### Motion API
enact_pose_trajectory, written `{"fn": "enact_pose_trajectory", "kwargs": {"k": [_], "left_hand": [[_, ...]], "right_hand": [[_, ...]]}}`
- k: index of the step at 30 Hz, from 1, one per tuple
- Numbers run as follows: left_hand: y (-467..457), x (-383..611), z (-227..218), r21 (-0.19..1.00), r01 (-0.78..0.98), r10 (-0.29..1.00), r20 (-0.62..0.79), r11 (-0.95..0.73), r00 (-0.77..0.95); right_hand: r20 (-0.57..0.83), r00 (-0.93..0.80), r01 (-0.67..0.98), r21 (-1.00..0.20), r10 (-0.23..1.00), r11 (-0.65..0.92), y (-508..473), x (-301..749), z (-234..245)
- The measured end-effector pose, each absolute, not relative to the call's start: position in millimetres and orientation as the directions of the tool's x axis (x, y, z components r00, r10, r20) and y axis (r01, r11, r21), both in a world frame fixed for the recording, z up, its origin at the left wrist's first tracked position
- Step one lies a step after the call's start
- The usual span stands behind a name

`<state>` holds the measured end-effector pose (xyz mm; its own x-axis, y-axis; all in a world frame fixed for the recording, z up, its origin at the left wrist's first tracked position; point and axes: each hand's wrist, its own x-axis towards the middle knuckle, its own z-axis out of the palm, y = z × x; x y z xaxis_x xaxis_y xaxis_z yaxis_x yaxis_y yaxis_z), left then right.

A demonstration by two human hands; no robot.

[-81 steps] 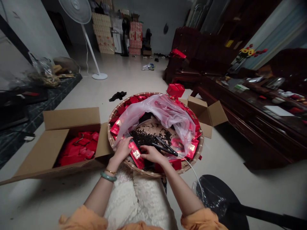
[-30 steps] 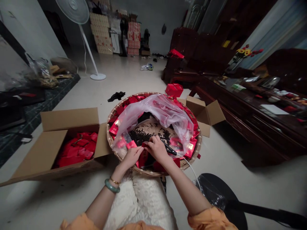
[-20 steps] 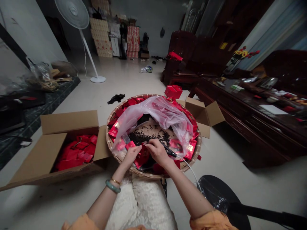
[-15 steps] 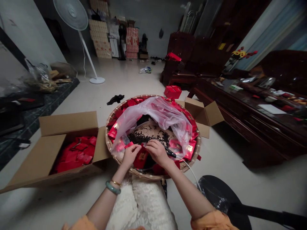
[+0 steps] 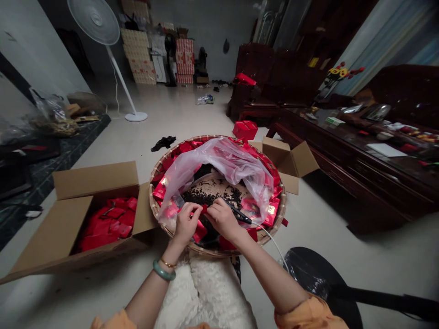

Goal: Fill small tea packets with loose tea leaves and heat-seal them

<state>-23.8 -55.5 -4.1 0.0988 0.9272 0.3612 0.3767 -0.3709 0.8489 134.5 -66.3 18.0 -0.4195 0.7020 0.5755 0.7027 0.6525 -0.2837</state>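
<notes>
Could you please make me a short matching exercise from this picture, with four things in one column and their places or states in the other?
Things
1. Black corded tool
2. Green bangle
3. Tall white fan
4. Carton on the left

Places or states
A. Around the left wrist
B. Open, with red packets inside
C. Next to the right hand, within the rim of the woven basket
D. Standing on a round base on the floor

Right pairs: 1-C, 2-A, 3-D, 4-B
</notes>
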Motion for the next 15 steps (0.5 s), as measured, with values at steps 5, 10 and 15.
{"fn": "enact_pose_trajectory", "kwargs": {"k": [5, 10, 15], "left_hand": [[-45.9, -30.7, -3.8, 0.950, 0.226, 0.967, 0.173, -0.214, 0.189], [-43.6, -34.4, -0.6, 0.894, 0.275, 0.933, 0.313, -0.353, 0.180], [-42.3, -31.7, 3.0, 0.735, 0.386, 0.829, 0.467, -0.557, 0.307]], "right_hand": [[0.557, -0.537, 0.630, -0.234, 0.633, 0.740, -70.9, 135.9, 18.8], [0.344, -0.422, 0.729, -0.422, 0.839, 0.540, -76.1, 129.4, 22.9], [0.055, -0.371, 0.671, -0.674, 0.927, 0.309, -73.7, 122.0, 18.2]]}}
